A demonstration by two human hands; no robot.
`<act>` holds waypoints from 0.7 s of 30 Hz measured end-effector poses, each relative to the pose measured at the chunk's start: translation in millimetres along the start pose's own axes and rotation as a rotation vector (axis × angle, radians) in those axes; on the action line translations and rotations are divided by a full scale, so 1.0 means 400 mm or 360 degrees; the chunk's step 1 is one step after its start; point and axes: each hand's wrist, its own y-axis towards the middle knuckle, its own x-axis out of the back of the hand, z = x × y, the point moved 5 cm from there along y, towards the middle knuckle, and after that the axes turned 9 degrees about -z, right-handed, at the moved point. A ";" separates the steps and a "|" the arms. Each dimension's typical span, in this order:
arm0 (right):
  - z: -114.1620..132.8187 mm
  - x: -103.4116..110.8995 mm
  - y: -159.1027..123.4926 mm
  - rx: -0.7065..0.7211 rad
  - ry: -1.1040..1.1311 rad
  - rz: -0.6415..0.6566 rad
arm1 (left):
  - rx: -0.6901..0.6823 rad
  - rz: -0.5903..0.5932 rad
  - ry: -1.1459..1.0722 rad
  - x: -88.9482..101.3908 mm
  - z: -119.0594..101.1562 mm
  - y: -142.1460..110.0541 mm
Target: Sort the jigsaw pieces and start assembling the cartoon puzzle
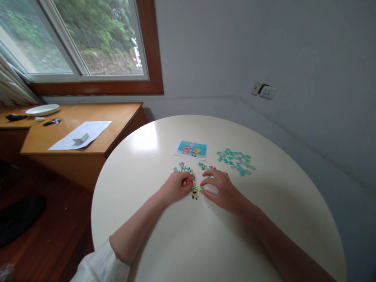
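Observation:
On the white round table, a small joined patch of jigsaw pieces (195, 192) shows a yellow cartoon figure. My left hand (179, 184) is closed in a pinch at the patch's upper left edge; what lies between its fingertips is hidden. From the other side, the thumb and index finger of my right hand (219, 190) grip a small yellowish puzzle piece (200, 188) against the patch, its other fingers spread. Just beyond my hands lie loose colourful pieces (182, 167) on the left and a smaller group of pieces (202, 166), partly covered by my right fingers.
A picture card (191, 149) with cartoon figures lies behind the pieces. To the right is a spread of green-teal puzzle pieces (236, 159). Left of the round table (188, 243), a wooden desk (123, 121) holds paper (96, 129), a small white box (80, 138) and a white plate (44, 109).

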 end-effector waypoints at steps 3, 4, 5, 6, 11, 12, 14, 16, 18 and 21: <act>0.005 0.002 0.002 0.0030 0.0025 0.0007 | -0.0014 -0.0005 0.0026 0.000 -0.001 0.000; 0.006 0.002 0.002 0.0037 0.0030 0.0012 | -0.0026 -0.0006 0.0032 0.000 -0.002 0.000; 0.006 0.001 0.002 0.0041 0.0034 0.0017 | -0.0037 -0.0008 0.0037 0.000 -0.002 0.000; 0.007 0.001 0.002 0.0042 0.0037 0.0020 | -0.0044 -0.0010 0.0041 0.000 -0.001 -0.001; 0.000 -0.003 0.000 0.0022 0.0025 0.0019 | -0.0085 0.0010 0.0061 -0.003 0.000 0.000; -0.001 -0.004 0.000 0.0021 0.0017 0.0023 | -0.0106 0.0021 0.0073 -0.004 -0.001 0.001; -0.002 -0.005 -0.001 0.0033 0.0000 0.0028 | -0.0144 0.0041 0.0097 -0.005 -0.003 0.002; -0.002 -0.006 -0.002 0.0046 -0.0010 0.0036 | -0.0167 0.0067 0.0108 -0.007 -0.003 0.002; -0.002 -0.007 -0.002 0.0048 -0.0009 0.0047 | -0.0183 0.0095 0.0102 -0.010 -0.003 0.002; -0.003 -0.009 -0.002 0.0037 -0.0001 0.0054 | -0.0188 0.0119 0.0091 -0.012 -0.001 0.001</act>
